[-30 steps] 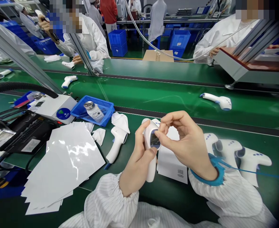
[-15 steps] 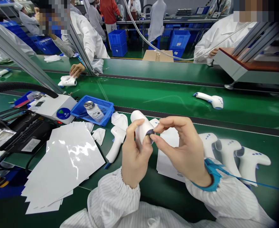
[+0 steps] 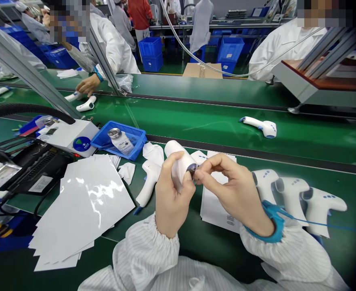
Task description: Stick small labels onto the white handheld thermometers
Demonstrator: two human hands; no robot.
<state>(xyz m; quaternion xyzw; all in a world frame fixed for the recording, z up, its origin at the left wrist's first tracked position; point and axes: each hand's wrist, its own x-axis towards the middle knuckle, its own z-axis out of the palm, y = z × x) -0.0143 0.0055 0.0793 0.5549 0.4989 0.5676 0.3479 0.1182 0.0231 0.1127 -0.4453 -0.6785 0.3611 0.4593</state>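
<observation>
My left hand is closed around a white infrared thermometer, its dark round end tilted toward my right hand. At that end, the thumb and fingertips of my right hand are pinched together; whatever is between them is too small to make out. Another white thermometer with a blue tip lies left of my left hand. To the right of my right wrist, several more thermometers, among them a white one, lie in a row on the green bench. White printed sheets lie beneath my right hand.
A thermometer lies on the green conveyor ahead. A blue tray holds a metal-capped bottle. Glossy white sheets lie at left beside a white machine. Across the conveyor, a co-worker's hand handles thermometers.
My right fingertips have drawn closer together and slightly right of the thermometer's dark end. The thermometer on the conveyor has shifted left. The co-worker's hand has moved left from one thermometer.
</observation>
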